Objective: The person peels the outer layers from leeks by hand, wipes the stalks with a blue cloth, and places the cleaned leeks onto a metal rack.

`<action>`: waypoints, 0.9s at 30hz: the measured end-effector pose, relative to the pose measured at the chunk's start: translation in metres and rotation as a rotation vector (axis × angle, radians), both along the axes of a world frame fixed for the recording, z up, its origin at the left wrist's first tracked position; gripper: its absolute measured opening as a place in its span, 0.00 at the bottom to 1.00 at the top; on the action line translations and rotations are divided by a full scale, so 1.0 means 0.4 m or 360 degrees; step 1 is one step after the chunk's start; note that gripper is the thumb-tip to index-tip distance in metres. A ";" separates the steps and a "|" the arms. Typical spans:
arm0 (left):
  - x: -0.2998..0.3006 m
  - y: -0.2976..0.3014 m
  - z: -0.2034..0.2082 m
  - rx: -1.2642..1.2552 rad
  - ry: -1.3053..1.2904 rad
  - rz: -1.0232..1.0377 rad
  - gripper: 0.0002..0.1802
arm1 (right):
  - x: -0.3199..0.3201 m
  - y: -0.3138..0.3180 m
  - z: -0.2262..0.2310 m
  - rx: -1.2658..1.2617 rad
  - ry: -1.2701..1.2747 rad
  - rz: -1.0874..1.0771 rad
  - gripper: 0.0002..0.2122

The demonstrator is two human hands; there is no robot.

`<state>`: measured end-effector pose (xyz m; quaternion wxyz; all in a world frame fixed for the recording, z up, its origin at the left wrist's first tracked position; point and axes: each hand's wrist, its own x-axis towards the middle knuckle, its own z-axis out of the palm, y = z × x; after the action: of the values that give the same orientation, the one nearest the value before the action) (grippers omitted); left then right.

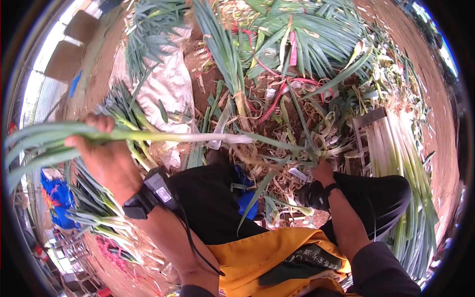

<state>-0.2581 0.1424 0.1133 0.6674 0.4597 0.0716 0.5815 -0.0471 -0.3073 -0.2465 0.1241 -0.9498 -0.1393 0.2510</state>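
Note:
My left hand (110, 166) is wrapped round the green upper part of a long leek (178, 137). The leek lies sideways above my knees, its leaves fanning out to the far left and its white root end near the middle. From that white end a loose green leaf (274, 142) stretches to the right. My right hand (323, 173) is closed low by my right knee, gripping the end of this leaf. Peeled leaves and roots (264, 180) lie on the ground between my feet.
Peeled leeks (396, 148) are stacked at right on a low wooden rack (360, 136). Leafy leek bundles (316, 42) with pink ties lie ahead. More unpeeled leeks (111, 220) are at my left, near a pale sack (161, 84). A yellow apron (252, 255) covers my lap.

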 end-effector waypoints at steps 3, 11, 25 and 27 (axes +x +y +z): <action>0.045 -0.009 -0.019 -0.0106 0.0079 0.0116 0.25 | 0.017 0.102 0.101 0.0152 -0.0283 0.0196 0.38; 0.086 -0.020 -0.005 -0.0219 0.0204 0.0176 0.23 | -0.080 0.441 0.531 0.1475 0.0058 0.1236 0.24; 0.129 -0.097 -0.036 -0.0619 0.0241 -0.0221 0.22 | -0.167 0.351 0.633 0.1694 -0.0182 0.1122 0.05; 0.155 -0.106 -0.049 -0.0689 0.0209 -0.0318 0.21 | -0.171 0.350 0.679 0.1642 -0.0129 0.1206 0.05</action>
<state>-0.1960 0.0998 0.0936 0.7983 0.3476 0.1921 0.4526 -0.1155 -0.1672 0.0250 0.4626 -0.6616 -0.5728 0.1422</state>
